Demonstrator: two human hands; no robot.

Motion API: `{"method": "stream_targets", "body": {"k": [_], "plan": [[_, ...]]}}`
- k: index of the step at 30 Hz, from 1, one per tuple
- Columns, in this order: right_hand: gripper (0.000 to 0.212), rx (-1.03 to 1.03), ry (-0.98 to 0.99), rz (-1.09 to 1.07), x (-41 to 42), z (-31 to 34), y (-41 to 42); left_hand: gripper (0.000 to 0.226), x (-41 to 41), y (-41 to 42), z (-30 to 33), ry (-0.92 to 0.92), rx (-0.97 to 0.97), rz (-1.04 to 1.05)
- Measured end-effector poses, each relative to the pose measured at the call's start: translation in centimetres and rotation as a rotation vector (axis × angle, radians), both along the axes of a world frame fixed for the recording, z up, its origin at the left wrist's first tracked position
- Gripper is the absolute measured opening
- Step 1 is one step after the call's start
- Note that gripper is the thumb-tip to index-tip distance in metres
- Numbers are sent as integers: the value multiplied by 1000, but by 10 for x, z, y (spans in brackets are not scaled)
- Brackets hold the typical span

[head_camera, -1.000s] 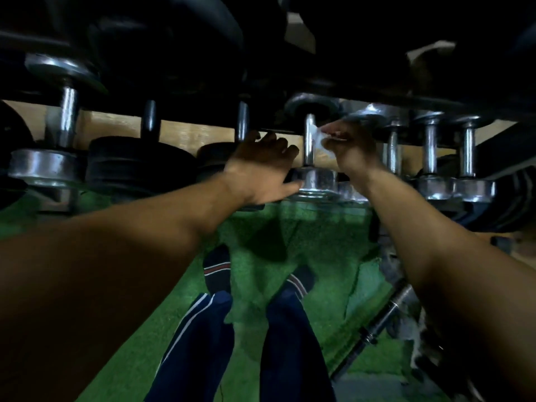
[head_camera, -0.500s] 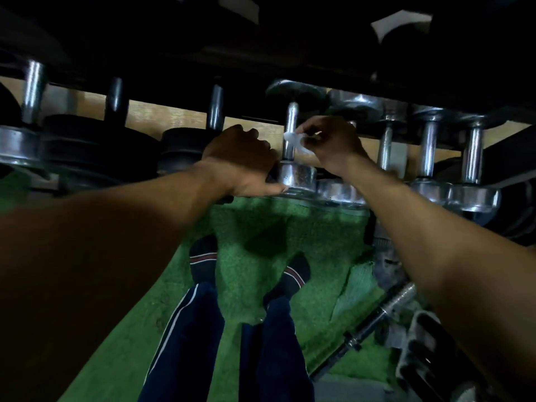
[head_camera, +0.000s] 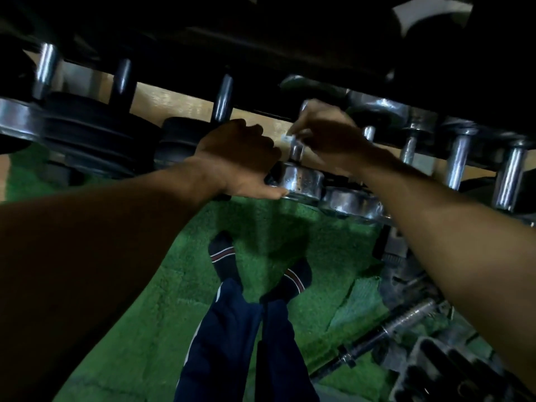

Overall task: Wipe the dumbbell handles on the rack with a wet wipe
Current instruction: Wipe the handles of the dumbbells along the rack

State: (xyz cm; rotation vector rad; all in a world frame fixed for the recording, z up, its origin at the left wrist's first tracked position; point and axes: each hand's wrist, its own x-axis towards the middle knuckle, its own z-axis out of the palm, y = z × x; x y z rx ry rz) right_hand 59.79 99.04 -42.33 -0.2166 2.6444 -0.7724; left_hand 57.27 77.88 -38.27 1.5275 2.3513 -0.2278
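A row of dumbbells lies on a dark rack, handles pointing towards me. My right hand is wrapped around the chrome handle of a small chrome dumbbell, pinching a white wet wipe against it; only a corner of the wipe shows. My left hand rests curled on the near chrome head of that same dumbbell, thumb under its rim. More chrome handles stand to the right, black-plate dumbbells to the left.
Green turf covers the floor under the rack. My legs in dark trousers and striped socks stand below. A loose threaded bar and dark metal gear lie on the floor at lower right. An upper shelf of dark weights hangs overhead.
The right hand with the wipe has slid along the handle and closed around it more fully. The left hand has curled tighter on the dumbbell head. The view has moved closer.
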Motion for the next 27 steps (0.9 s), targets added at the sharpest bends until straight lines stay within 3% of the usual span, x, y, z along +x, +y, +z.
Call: {"method": "stream_targets", "body": {"k": [2,4,5,8,10,13,15,16,20,23,27], "plan": [[14,-71,49,-221,-4,-5,10,76,-1,1,-2,25,9,-10],[18,-114,55,-271,-4,-6,13,78,-2,2,-2,28,1,-7],[19,-155,-13,-207,-3,-5,13,78,-2,2,-2,27,0,-4],[27,48,-212,171,3,6,3,78,-1,2,-1,15,16,4],[25,76,-199,219,2,7,2,79,-1,2,-2,0,12,8],[2,-77,-168,-66,-5,6,5,80,-2,2,-2,4,-12,1],[15,-149,-120,-307,-13,-6,10,80,-2,1,-1,-1,-14,1],[13,-99,-92,-311,-14,-7,10,79,-2,1,-1,-3,-9,0],[11,117,-8,-79,-4,-1,2,73,0,3,3,-9,6,4],[26,184,21,109,5,2,-6,75,0,3,5,13,-3,3],[50,293,160,67,1,1,-1,78,0,2,3,3,-32,13]]}}
